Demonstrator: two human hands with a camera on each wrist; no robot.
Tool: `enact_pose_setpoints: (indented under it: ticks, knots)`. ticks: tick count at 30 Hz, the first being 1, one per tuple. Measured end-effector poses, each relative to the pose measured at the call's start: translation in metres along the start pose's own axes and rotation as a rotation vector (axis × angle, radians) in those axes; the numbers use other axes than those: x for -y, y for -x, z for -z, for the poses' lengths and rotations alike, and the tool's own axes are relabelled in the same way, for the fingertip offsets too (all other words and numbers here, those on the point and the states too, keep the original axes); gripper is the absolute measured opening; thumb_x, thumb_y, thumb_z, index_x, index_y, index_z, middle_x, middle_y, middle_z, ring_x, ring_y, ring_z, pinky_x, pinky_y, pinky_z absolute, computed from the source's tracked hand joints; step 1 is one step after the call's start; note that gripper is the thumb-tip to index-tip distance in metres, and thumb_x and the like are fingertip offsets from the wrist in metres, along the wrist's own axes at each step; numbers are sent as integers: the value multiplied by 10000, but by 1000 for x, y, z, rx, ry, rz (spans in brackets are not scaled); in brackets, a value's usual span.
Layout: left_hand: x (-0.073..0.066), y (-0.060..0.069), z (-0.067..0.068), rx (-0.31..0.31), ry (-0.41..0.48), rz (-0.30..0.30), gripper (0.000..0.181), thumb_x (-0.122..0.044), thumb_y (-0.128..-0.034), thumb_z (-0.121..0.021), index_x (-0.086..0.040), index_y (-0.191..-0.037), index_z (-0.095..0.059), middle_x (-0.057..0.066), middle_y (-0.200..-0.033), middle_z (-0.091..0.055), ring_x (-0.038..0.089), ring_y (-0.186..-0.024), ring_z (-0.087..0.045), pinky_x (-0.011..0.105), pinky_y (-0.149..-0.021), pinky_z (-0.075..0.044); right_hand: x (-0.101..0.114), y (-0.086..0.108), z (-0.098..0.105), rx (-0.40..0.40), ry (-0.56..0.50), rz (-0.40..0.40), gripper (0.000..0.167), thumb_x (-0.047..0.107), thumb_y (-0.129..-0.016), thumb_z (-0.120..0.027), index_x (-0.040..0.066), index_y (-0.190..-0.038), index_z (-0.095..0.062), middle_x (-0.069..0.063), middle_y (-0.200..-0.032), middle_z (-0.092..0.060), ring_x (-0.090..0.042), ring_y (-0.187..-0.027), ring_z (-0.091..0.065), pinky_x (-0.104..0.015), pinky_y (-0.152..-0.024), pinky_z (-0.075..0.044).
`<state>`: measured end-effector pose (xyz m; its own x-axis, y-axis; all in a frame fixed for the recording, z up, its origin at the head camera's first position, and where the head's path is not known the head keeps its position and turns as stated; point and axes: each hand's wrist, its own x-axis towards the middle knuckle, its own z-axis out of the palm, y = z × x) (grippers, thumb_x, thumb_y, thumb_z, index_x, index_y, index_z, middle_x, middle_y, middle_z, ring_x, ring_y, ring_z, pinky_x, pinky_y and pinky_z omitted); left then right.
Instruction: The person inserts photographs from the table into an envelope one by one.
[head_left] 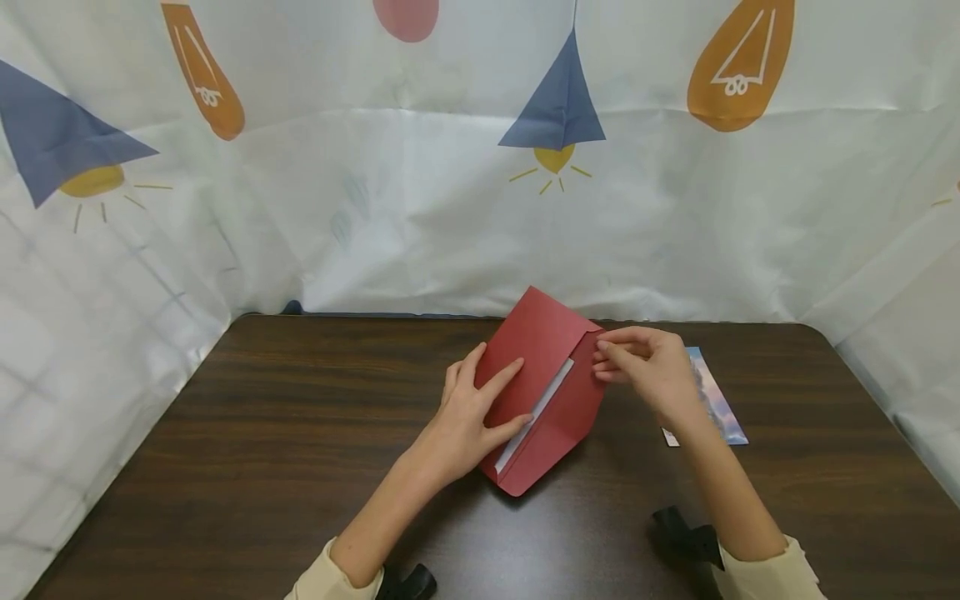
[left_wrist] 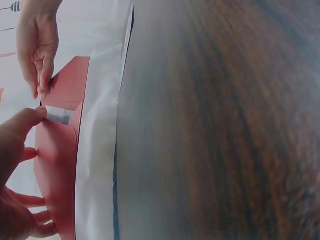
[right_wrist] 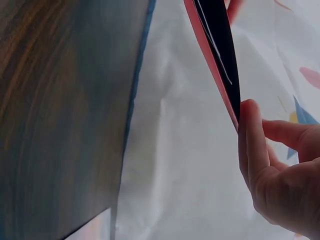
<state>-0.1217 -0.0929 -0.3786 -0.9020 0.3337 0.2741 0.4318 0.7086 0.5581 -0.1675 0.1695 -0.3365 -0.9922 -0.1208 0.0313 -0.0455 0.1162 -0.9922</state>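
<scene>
A red envelope [head_left: 528, 350] stands tilted above the table, with a strip of white paper [head_left: 534, 415] showing in its slot. The left hand [head_left: 472, 417] holds it from the left. Its thumb lies at the slot by the white paper, and its other fingers are spread over the envelope's left panel. At the upper right corner of the envelope, the right hand [head_left: 648, 367] touches the edge with nearly straight fingers. In the right wrist view its fingertips [right_wrist: 250, 107] meet the envelope's end, and the thumb stands apart from them. A dark gap shows inside the envelope there.
A picture card [head_left: 716, 400] with blue and pink colours lies on the dark wooden table [head_left: 300, 433], partly hidden behind the right forearm. Black straps with camera parts [head_left: 686, 537] sit at the wrists. A white patterned curtain [head_left: 420, 217] hangs behind the table's far edge.
</scene>
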Motion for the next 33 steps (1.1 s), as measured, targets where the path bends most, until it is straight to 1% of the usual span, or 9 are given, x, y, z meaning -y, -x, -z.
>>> enact_pose_setpoints:
  ticks: [5, 11, 16, 23, 26, 28, 30, 33]
  knots:
    - [4, -1, 1, -8, 8, -23, 693, -266, -921, -837, -154, -1542, -552, 281, -1651, -286, 471, -1455, -311, 534, -945, -588, 1, -1, 7, -25, 12, 33, 351, 63, -1031, -674, -203, -1251, -617, 11, -888, -759, -97, -773, -757, -308, -766, -637]
    - [7, -1, 3, 7, 23, -10, 689, -266, -929, -830, -149, -1546, -548, 280, -1654, -282, 464, -1460, -305, 541, -964, -578, 0, -4, 9, -43, 35, 32, 366, 90, -1027, -687, -176, -1271, -626, 28, -892, -765, -92, -768, -754, -316, -756, -639]
    - [7, -1, 5, 22, 20, 7, 688, -276, -933, -824, -157, -1550, -544, 268, -1661, -276, 455, -1470, -293, 535, -965, -580, -2, -5, 15, -65, 90, 39, 364, 101, -1039, -669, -159, -1290, -631, 41, -918, -773, -75, -776, -758, -285, -748, -634]
    - [8, -1, 7, 20, 18, 16, 691, -274, -930, -826, -157, -1550, -545, 264, -1661, -278, 454, -1467, -295, 537, -958, -582, -8, -9, 29, -67, 165, 65, 359, 95, -1042, -654, -144, -1309, -632, 130, -922, -742, -36, -775, -738, -272, -751, -630]
    - [8, -1, 7, 22, 18, 20, 693, -271, -929, -828, -156, -1550, -544, 267, -1662, -275, 456, -1469, -293, 543, -966, -577, -14, -12, 35, -74, 204, 76, 358, 97, -1037, -660, -128, -1315, -641, 132, -946, -745, -12, -782, -737, -260, -746, -627]
    - [8, -1, 7, 23, 18, 22, 695, -273, -929, -827, -158, -1553, -541, 265, -1665, -271, 454, -1470, -291, 542, -969, -576, -17, -14, 39, -84, 241, 80, 360, 110, -1035, -668, -113, -1317, -651, 109, -970, -755, 10, -787, -735, -249, -741, -624]
    - [9, -2, 6, 23, 19, 21, 696, -277, -931, -825, -158, -1554, -539, 267, -1666, -268, 454, -1472, -288, 543, -972, -574, -20, -16, 43, -92, 277, 75, 361, 127, -1039, -668, -99, -1320, -656, 53, -1005, -771, 17, -800, -736, -237, -739, -620]
    - [8, -2, 6, 22, 20, 18, 695, -277, -931, -825, -157, -1554, -539, 267, -1665, -269, 453, -1471, -289, 543, -973, -573, -25, -18, 48, -96, 337, 76, 357, 150, -1047, -666, -84, -1317, -664, -112, -1094, -779, 29, -818, -729, -231, -742, -618]
